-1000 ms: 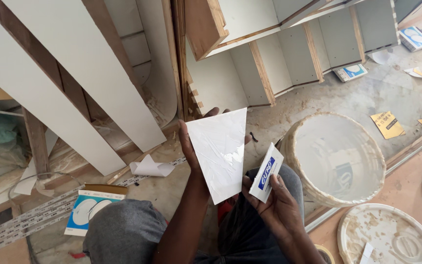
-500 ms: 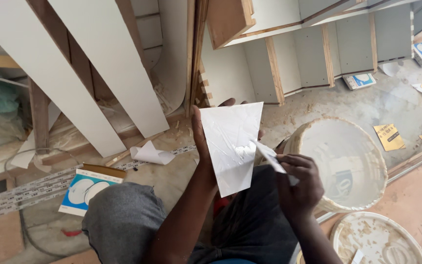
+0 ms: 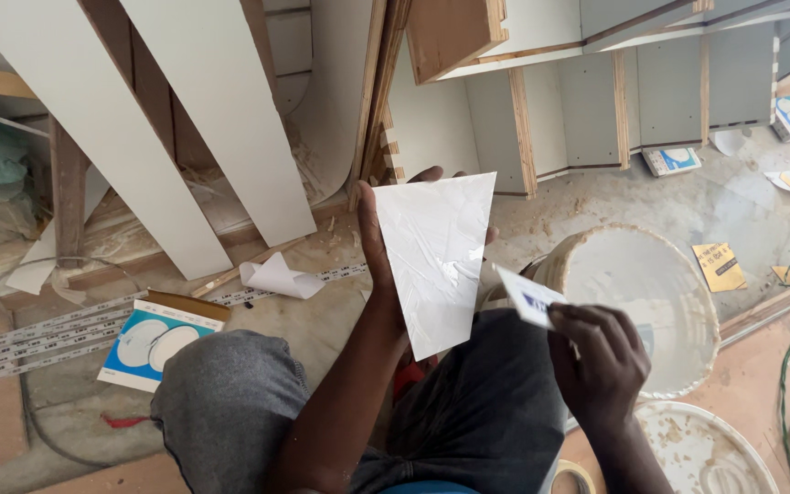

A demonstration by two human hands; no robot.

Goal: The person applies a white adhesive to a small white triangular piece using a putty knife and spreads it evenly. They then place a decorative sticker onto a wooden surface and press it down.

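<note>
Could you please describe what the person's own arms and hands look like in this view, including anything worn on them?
Both arms are bare as far as the picture shows: no sleeves, no gloves, and I can make out no watch, ring or band. The left hand has long, slim fingers and sits on a lean forearm. The right hand is bare too, on a bare wrist. No markings show on either.

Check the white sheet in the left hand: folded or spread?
Spread: the white sheet is held up flat in the left hand, its whole tapered face visible.
</note>
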